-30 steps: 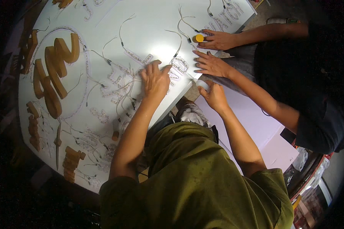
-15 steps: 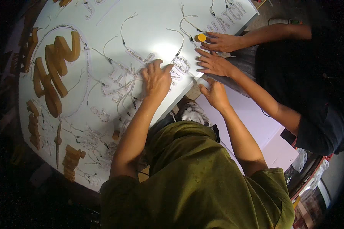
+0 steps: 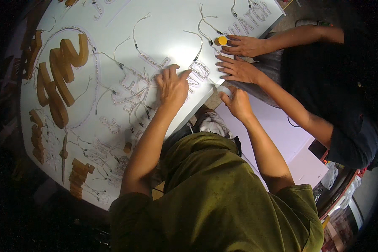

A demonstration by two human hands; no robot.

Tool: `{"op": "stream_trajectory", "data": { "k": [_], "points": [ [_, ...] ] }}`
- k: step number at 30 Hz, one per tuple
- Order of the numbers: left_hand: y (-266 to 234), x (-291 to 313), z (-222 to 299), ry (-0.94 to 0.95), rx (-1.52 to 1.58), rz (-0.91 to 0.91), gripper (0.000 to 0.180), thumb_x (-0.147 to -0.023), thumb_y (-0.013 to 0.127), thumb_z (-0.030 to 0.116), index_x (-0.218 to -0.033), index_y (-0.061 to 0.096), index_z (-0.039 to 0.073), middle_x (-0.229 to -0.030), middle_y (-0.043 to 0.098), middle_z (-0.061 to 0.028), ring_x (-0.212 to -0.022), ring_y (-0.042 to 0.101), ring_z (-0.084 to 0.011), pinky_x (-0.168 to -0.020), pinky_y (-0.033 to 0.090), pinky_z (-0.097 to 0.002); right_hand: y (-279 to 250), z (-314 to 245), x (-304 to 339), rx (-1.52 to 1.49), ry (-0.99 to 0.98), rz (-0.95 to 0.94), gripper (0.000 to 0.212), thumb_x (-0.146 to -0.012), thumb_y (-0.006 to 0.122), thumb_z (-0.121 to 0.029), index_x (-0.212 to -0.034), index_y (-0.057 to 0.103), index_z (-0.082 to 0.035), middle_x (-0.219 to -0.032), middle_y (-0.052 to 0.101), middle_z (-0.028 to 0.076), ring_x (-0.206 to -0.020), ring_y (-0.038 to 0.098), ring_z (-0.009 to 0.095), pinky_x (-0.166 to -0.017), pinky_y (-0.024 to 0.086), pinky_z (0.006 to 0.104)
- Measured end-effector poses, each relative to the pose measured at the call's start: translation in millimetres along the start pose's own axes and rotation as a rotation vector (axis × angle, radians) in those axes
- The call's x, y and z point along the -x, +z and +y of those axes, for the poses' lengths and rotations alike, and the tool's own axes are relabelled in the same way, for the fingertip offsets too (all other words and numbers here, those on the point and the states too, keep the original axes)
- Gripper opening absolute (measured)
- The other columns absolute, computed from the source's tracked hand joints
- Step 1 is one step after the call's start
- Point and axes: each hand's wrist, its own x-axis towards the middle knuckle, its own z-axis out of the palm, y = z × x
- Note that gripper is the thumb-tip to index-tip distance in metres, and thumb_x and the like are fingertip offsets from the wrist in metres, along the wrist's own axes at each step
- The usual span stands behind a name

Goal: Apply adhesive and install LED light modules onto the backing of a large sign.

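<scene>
The left hand [image 3: 172,86] lies palm down on the glossy white flat tabletop [image 3: 168,38], fingers spread and thumb held apart toward one o'clock; whether its fingertips press on a piece beneath them, I cannot tell; the right hand [image 3: 239,103], at four o'clock from it, is wrapped around a white, rounded plastic squeeze bottle [image 3: 225,90], thumb and fingers closed on it; how hard they squeeze does not show. The bottle's thin, pale, tapered nozzle [image 3: 212,81] points toward ten o'clock, its tip just beside a pale, rounded outline piece set with small modules [image 3: 200,70], near the table's edge at two o'clock from the left hand; contact between tip and piece is too fine to make out.

Good work here, I judge, calls for a low, steady tip, light and even pressure on the bottle, and slow travel along the piece's edge; the left hand would do best bracing lightly, clear of the nozzle's path; the thin pale wires with dark sleeves [image 3: 197,54], at twelve o'clock from the piece, could snag and tug it; the co-worker's nearer hand [image 3: 242,70], at three o'clock, leaves little room, so small wrist movements seem safer than wide sweeps.
</scene>
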Motion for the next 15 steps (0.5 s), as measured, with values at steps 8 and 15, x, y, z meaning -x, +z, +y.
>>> {"op": "stream_trajectory", "data": {
  "k": [8,15],
  "points": [
    [-2.4,0.0,1.3,-0.003,0.007,-0.015,0.041,-0.084,0.075,0.013,-0.124,0.074,0.018,-0.129,0.054,-0.0127,-0.123,0.049,-0.0312,-0.100,0.034,-0.0503,-3.8,0.1,5.2,-0.004,0.140,-0.056,0.035,-0.090,0.074,-0.027,-0.100,0.072,0.006,-0.079,0.069,0.030,-0.079,0.071,0.047,-0.076,0.056,0.0495],
    [-1.8,-2.5,-1.7,-0.002,0.011,-0.008,0.038,-0.084,0.074,0.012,-0.122,0.075,0.020,-0.128,0.055,-0.0128,-0.122,0.050,-0.0314,-0.100,0.034,-0.0509,-0.5,15.0,16.3,-0.147,0.140,-0.056,0.035,-0.093,0.073,-0.029,-0.102,0.073,0.005,-0.068,0.070,0.019,-0.064,0.072,0.029,-0.066,0.055,0.0393]
  ]
}}
